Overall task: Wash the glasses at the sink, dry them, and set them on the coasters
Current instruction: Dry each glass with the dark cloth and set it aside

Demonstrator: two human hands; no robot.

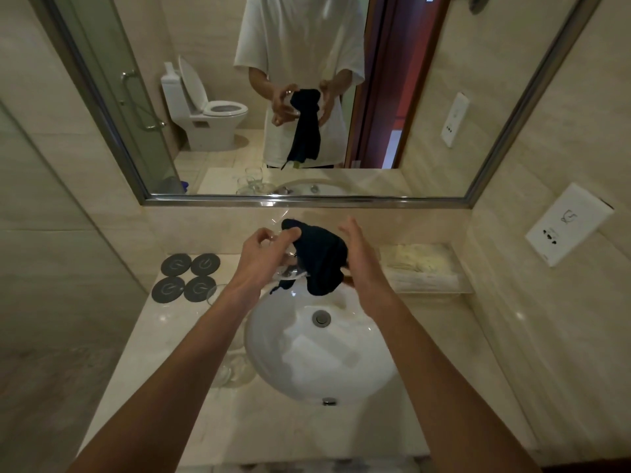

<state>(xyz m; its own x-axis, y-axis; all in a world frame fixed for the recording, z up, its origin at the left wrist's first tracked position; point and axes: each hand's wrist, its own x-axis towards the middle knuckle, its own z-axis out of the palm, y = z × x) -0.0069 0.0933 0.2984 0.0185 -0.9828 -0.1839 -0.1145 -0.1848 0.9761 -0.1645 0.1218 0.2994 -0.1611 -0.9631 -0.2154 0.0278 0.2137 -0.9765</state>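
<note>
Above the back of the white sink, my left hand grips a clear glass. A dark blue cloth is stuffed into the glass and hangs down over the basin. My right hand is beside the cloth with its fingers extended, its palm against the cloth's right side. Several grey round coasters lie bare at the back left of the counter. Two more clear glasses stand on the counter: one next to the coasters, one left of the sink, partly hidden by my left forearm.
A clear tray with white items sits on the counter at the back right. The mirror fills the wall behind the sink. A socket plate is on the right wall. A glass shower screen borders the counter's left.
</note>
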